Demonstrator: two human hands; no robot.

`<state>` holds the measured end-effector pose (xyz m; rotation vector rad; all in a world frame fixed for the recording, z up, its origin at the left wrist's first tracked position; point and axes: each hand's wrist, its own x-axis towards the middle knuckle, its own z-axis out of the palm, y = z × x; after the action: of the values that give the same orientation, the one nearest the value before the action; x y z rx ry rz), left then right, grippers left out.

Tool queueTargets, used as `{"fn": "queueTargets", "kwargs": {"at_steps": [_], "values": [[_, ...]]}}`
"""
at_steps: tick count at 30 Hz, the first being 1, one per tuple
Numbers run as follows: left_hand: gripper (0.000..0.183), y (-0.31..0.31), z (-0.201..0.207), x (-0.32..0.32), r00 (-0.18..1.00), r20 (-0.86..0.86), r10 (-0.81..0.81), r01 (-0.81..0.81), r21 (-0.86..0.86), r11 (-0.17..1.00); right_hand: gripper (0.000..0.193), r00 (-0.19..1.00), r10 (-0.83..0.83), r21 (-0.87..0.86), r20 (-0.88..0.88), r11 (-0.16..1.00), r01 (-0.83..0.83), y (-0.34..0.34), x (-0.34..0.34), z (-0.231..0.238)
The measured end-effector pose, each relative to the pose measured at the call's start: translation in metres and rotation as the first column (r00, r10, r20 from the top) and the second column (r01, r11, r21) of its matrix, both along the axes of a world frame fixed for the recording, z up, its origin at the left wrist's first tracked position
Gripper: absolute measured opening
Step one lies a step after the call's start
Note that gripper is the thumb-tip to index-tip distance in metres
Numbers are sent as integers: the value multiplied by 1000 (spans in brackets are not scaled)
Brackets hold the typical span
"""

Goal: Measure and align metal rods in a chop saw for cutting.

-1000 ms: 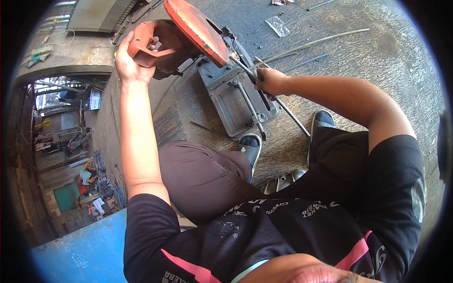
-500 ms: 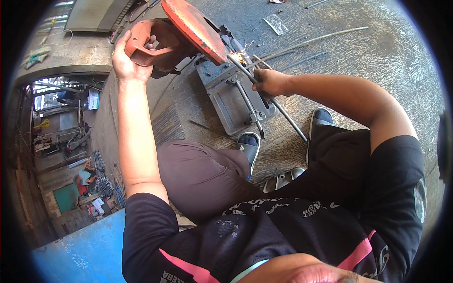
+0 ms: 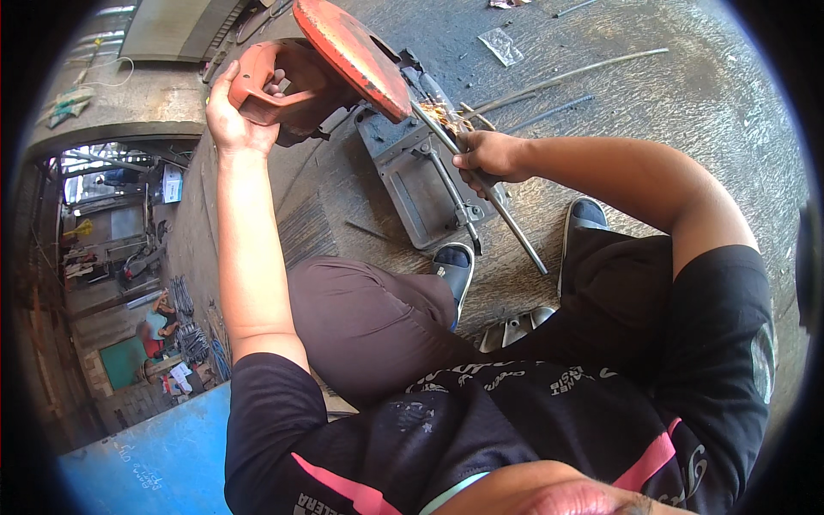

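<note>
My left hand [image 3: 233, 124] is closed round the handle of an orange cut-off saw [image 3: 356, 56], whose round guard tilts down over the grey base [image 3: 416, 202]. Orange sparks [image 3: 442, 116] fly beside the guard's lower edge. A thin metal rod [image 3: 519, 232] runs slantwise from under the guard toward my feet, gripped in my right hand [image 3: 489, 159]. The blade and the cutting spot are hidden behind the guard. A clamp screw [image 3: 446, 184] lies along the base, left of the rod.
Long rods [image 3: 584, 75] lie on the rough floor to the right, near a clear plastic bag [image 3: 500, 46]. My shoes [image 3: 453, 270] flank the rod's near end. A blue sheet [image 3: 154, 451] fills the lower left. Farther off at left, a person [image 3: 157, 324] sits by bundled rods.
My right hand and the rod have shifted slightly left and toward me, so the rod's near end sits lower. The spark spray is wider. My left hand stays on the saw handle.
</note>
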<state>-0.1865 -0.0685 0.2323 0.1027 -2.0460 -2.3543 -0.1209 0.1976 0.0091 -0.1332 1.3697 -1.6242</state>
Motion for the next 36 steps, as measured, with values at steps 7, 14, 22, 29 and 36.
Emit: {"fn": "queueTargets", "kwargs": {"at_steps": [7, 14, 22, 29, 36], "values": [[45, -1, -1, 0, 1000, 0, -25, 25, 5, 1000, 20, 991, 35, -112, 131, 993, -21, -3, 1, -5], [46, -4, 0, -2, 998, 11, -59, 59, 10, 998, 25, 974, 63, -127, 216, 991, -36, -1, 0, -10], [47, -4, -1, -2, 998, 9, -66, 66, 37, 997, 21, 986, -98, 64, 136, 994, 90, 0, 2, -9], [47, -3, 0, -1, 997, 12, -81, 80, 27, 996, 12, 984, -169, 90, 52, 982, 164, 2, -3, -14], [47, 1, 0, 0, 999, -3, -32, 32, 3, 999, 12, 985, -146, -13, 90, 989, 148, 3, -8, -19]]}}
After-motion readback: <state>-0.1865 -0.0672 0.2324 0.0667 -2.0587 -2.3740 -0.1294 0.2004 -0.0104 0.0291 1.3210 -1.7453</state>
